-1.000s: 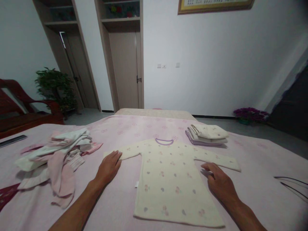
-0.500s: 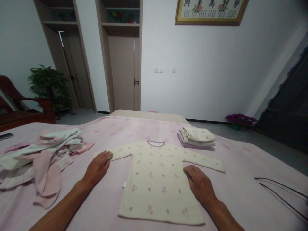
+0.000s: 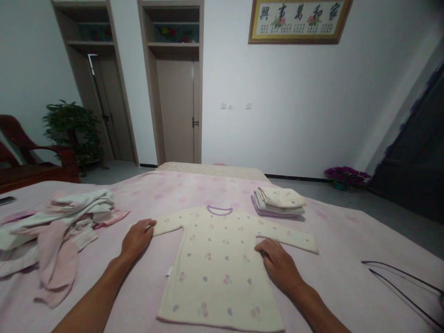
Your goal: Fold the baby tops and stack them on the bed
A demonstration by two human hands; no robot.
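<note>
A cream long-sleeved child's shirt [image 3: 218, 263] with a small fruit-and-heart print and a purple neckband lies spread flat, collar away from me. At the end of its left sleeve is my left hand [image 3: 139, 238], with the fingers closed on the cuff. My right hand [image 3: 279, 263] rests at the shirt's right side edge, just below the armpit. Its fingers are curled in against the fabric and seem to pinch that edge, though the fingertips are partly hidden. The right sleeve lies stretched out beyond this hand.
A pile of rumpled clothes [image 3: 57, 245] lies on the left of the pink bedspread [image 3: 333, 277]. A folded clothes stack [image 3: 279, 203] sits behind the right sleeve. Thin black looped rods [image 3: 402, 286] are at the right, a phone [image 3: 7, 200] at the far left edge.
The camera view has tilted up slightly. My left hand's fingers, stretched over the sleeve end before, are now closed on the cuff. My right hand stays at the shirt's side.
</note>
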